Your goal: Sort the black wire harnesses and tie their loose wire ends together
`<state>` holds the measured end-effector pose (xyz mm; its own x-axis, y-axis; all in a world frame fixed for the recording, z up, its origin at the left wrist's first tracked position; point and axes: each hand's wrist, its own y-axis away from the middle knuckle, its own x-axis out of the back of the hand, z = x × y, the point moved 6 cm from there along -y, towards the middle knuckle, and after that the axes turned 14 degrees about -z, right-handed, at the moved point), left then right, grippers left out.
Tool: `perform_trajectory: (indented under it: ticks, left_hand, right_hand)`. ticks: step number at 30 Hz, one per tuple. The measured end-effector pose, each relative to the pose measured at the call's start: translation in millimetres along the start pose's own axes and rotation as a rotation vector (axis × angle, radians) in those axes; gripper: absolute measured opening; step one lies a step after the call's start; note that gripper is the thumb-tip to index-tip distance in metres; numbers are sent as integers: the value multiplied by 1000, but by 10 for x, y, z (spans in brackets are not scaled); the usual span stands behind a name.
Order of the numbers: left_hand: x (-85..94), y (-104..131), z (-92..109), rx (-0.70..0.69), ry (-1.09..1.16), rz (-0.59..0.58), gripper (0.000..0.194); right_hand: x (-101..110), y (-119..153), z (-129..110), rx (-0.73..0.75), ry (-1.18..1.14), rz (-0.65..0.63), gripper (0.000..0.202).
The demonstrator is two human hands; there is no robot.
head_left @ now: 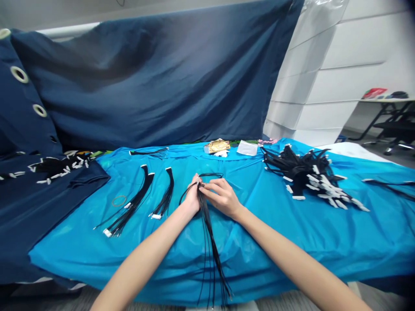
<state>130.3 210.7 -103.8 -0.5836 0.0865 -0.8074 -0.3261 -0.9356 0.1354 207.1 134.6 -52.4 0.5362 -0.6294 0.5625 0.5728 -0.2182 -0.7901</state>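
A bundle of thin black wires [210, 237] hangs from between my hands down over the table's front edge. My left hand [193, 196] is closed around its upper end, where a small white connector shows at the fingertips. At the same spot my right hand [223, 198] pinches the wires from the right, its fingers bent. One black wire loops out behind the hands. To the left, two wire bundles [138, 198] [167, 192] with white connectors lie on the blue cloth [253, 242].
A large pile of black cables [301, 166] with white connectors lies on the right. Another pile [58, 166] rests on dark cloth at the far left. A gold packet [218, 146] and a white packet [247, 148] lie at the back, before a dark curtain [162, 77].
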Motion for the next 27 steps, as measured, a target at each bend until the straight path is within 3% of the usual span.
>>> perform_trajectory:
  ticks: [10,12,15,17,19,22,24,27]
  left_hand:
    - [-17,39,20,-51,9,49,28]
    - [-8,44,29,-63,-11,61,27]
    - [-7,38,62,-113,-35,43,29]
    - [2,33,86,-153,-34,37,30]
    - [23,30,89,-165,-27,54,30]
    - [50,33,82,-183,-33,77,30]
    - [60,42,82,-213,-65,86,30]
    - [77,54,70,-235,-156,101,32]
  right_hand:
    - [-20,34,103,-69,-151,-19,17]
    - [-22,24,166,-190,-323,-17,15]
    - [-69,41,316,-501,-709,15,11]
    - [-128,103,428,-742,-1024,110,13]
    - [-187,191,533,-939,-1359,293,17]
    - [-215,317,699,-1099,-1697,599,22]
    - [-162,423,825,-1184,-1695,754,27]
    - [23,547,956,-1233,-1438,867,34]
